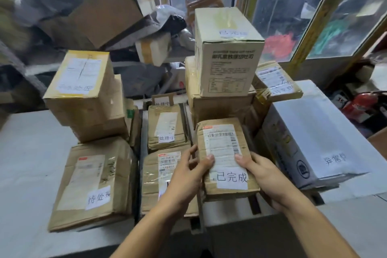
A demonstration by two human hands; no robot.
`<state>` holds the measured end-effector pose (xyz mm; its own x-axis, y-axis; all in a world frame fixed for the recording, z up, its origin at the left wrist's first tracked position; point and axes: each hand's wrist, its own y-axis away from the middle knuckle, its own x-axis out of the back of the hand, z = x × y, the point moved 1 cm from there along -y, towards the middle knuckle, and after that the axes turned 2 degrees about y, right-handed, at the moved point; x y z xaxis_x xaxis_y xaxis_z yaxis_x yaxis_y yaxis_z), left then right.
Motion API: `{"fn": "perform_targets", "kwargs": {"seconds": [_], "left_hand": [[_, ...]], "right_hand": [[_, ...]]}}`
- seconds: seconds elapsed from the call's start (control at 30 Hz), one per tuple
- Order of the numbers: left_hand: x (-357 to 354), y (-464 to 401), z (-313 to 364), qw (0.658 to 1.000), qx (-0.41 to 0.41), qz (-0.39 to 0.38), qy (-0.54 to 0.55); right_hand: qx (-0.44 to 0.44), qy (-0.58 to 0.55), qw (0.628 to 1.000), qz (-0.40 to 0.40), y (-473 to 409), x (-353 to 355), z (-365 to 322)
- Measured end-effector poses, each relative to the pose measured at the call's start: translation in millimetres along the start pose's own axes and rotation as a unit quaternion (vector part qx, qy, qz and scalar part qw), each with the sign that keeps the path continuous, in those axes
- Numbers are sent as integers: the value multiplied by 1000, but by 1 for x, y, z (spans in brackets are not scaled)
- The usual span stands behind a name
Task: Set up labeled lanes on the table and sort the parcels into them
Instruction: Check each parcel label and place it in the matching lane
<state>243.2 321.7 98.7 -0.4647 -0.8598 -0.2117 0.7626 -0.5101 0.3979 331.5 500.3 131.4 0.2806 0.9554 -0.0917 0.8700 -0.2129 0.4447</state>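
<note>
A small brown parcel (222, 148) with a shipping label and a white handwritten tag lies front centre-right. My left hand (188, 176) grips its left edge, thumb on top. My right hand (261, 176) grips its right edge, thumb on the label. Behind it a tall pale carton (228, 52) with a similar tag stands on a brown box (222, 107). Left of centre lie two tagged flat parcels (167, 128) (159, 182). Further left a large flat parcel (92, 182) sits in front of a tagged box (79, 81). A white box (314, 136) with a tag lies right.
The parcels sit on a grey-white table (31, 163) with dark divider strips (139, 153) between rows. A heap of loose boxes and bags (117, 19) fills the back. Windows (293, 6) stand behind. A red fire extinguisher (360, 104) lies at the right.
</note>
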Motion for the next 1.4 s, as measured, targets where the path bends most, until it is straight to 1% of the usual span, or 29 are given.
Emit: {"fn": "perform_targets", "kwargs": {"seconds": [0.27, 0.43, 0.53, 0.63, 0.8, 1.17, 1.4], "left_hand": [[-31, -23, -8, 1000, 1, 11, 5], [-37, -26, -10, 1000, -17, 23, 0], [-38, -25, -12, 999, -24, 32, -5], [-41, -25, -17, 998, -23, 50, -11], [-43, -28, -20, 997, -30, 58, -44], [-43, -27, -17, 995, -28, 71, -62], [-43, -24, -21, 995, -23, 63, -70]], "right_hand": [[3, 3, 1000, 4, -24, 27, 12], [20, 32, 999, -18, -30, 37, 11], [30, 44, 998, -14, -30, 36, 15], [27, 31, 999, 1, -31, 34, 21], [25, 18, 999, 25, -34, 35, 27], [51, -28, 998, 24, -31, 34, 34], [57, -32, 998, 13, -31, 38, 37]]}}
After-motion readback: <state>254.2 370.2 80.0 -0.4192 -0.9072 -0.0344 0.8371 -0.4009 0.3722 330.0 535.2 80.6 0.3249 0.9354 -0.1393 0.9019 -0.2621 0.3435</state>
